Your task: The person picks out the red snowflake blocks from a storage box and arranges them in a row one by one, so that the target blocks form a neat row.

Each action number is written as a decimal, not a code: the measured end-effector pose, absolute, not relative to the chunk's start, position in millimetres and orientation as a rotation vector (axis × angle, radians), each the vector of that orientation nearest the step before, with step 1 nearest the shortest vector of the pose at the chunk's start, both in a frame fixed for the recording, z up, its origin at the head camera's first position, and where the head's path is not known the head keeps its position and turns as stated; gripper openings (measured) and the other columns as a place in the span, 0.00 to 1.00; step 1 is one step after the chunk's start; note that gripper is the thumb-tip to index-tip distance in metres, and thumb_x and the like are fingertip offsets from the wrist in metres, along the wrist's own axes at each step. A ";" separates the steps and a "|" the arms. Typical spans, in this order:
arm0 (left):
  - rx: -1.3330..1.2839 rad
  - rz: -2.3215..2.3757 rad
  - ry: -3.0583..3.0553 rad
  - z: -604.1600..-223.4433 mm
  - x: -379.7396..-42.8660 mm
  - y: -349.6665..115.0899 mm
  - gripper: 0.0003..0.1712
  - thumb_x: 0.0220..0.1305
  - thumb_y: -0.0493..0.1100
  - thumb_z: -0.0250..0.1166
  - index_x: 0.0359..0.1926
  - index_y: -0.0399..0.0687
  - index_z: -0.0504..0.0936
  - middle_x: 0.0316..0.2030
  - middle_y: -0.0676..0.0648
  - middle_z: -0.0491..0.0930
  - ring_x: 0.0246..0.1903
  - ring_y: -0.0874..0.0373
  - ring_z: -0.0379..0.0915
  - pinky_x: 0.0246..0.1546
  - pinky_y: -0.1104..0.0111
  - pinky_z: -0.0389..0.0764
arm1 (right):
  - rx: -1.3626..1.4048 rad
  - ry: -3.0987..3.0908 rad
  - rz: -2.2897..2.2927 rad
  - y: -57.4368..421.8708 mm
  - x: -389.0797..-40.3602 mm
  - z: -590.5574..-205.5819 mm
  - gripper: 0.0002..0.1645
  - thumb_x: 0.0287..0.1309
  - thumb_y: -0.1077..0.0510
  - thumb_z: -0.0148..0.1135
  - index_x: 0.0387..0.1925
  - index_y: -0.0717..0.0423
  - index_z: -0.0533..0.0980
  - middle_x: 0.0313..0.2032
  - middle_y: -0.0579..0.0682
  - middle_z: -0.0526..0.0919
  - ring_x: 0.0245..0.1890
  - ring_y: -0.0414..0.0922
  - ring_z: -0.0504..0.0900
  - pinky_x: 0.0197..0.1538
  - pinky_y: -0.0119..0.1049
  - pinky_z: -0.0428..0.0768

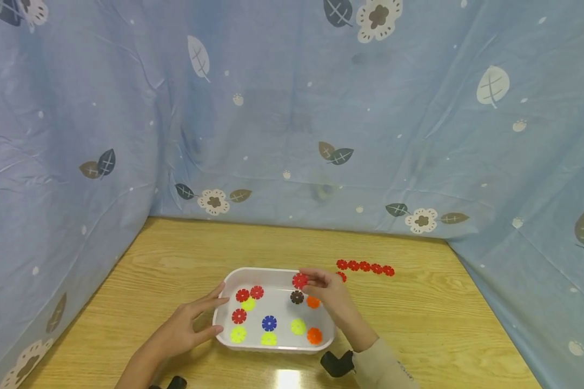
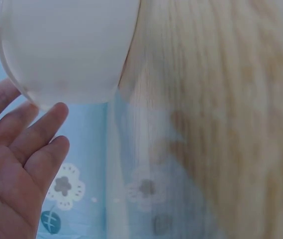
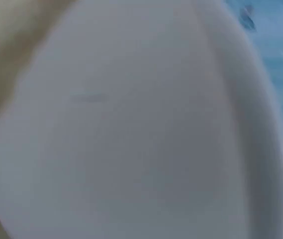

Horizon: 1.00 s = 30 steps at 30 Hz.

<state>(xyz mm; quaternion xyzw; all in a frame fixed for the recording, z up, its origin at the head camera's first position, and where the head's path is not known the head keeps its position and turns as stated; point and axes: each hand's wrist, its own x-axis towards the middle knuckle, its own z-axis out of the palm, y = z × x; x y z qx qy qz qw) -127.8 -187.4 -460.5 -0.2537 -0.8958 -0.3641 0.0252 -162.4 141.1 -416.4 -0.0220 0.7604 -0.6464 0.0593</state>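
Observation:
A white tray [image 1: 277, 346] holds several flower-shaped plastic discs with slotted edges. Inside lie red discs [image 1: 239, 316], yellow discs [image 1: 238, 334], orange discs [image 1: 314, 335], a blue disc [image 1: 269, 323] and a dark brown disc [image 1: 297, 297]. Over the tray's far right part, my right hand [image 1: 328, 294] pinches a red disc [image 1: 299, 280] at its fingertips. My left hand [image 1: 190, 327] touches the tray's left rim with spread fingers. In the left wrist view, the fingers [image 2: 42, 132] of that hand lie loosely extended against the tray wall [image 2: 71, 55]. The right wrist view shows mostly tray wall [image 3: 126, 134].
Several red discs [image 1: 365, 266] lie in a row on the wooden table [image 1: 418, 313], right of and beyond the tray. Another red disc [image 1: 341, 276] sits just nearer, partly behind the right hand. A blue patterned cloth [image 1: 282, 108] surrounds the table's back and sides.

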 end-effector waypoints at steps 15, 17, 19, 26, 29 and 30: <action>-0.780 -1.134 -2.788 -460.6 -127.9 -189.0 0.29 0.57 0.52 0.67 0.60 0.53 0.76 0.69 0.49 0.61 0.65 0.47 0.63 0.58 0.49 0.72 | 0.315 2.529 -1.875 226.5 -188.5 -448.2 0.24 0.60 0.64 0.59 0.59 0.60 0.72 0.56 0.59 0.76 0.55 0.49 0.74 0.45 0.22 0.76; -0.777 -1.139 -2.789 -460.7 -128.6 -188.9 0.29 0.57 0.52 0.68 0.60 0.53 0.76 0.69 0.50 0.61 0.65 0.48 0.63 0.59 0.50 0.72 | 0.342 2.522 -1.883 232.8 -190.9 -453.2 0.24 0.60 0.65 0.58 0.59 0.62 0.72 0.57 0.60 0.75 0.55 0.49 0.73 0.44 0.21 0.76; -0.775 -1.137 -2.793 -461.1 -129.4 -188.9 0.29 0.57 0.52 0.68 0.60 0.54 0.76 0.69 0.50 0.61 0.65 0.49 0.63 0.59 0.50 0.72 | 0.370 2.501 -1.899 238.2 -193.5 -457.5 0.24 0.60 0.65 0.58 0.59 0.62 0.72 0.56 0.61 0.74 0.54 0.48 0.73 0.43 0.20 0.77; -0.802 -1.139 -2.768 -460.7 -131.0 -189.8 0.29 0.57 0.51 0.68 0.60 0.53 0.76 0.69 0.49 0.61 0.65 0.49 0.63 0.59 0.51 0.73 | 0.434 2.477 -1.873 248.5 -199.8 -465.7 0.24 0.60 0.68 0.56 0.59 0.66 0.70 0.58 0.64 0.72 0.56 0.51 0.71 0.42 0.19 0.76; -0.800 -1.140 -2.770 -460.7 -130.9 -189.7 0.29 0.57 0.51 0.68 0.60 0.53 0.76 0.69 0.49 0.61 0.65 0.48 0.63 0.58 0.51 0.73 | 0.458 2.504 -1.813 250.4 -201.2 -467.3 0.24 0.59 0.68 0.57 0.58 0.67 0.71 0.57 0.64 0.73 0.55 0.52 0.72 0.40 0.18 0.75; -0.796 -1.142 -2.775 -460.9 -130.8 -189.7 0.29 0.57 0.51 0.68 0.60 0.53 0.76 0.69 0.50 0.61 0.65 0.49 0.63 0.59 0.51 0.73 | 0.464 2.512 -1.795 251.0 -201.6 -467.8 0.24 0.59 0.68 0.57 0.58 0.67 0.71 0.56 0.64 0.73 0.54 0.52 0.72 0.39 0.18 0.75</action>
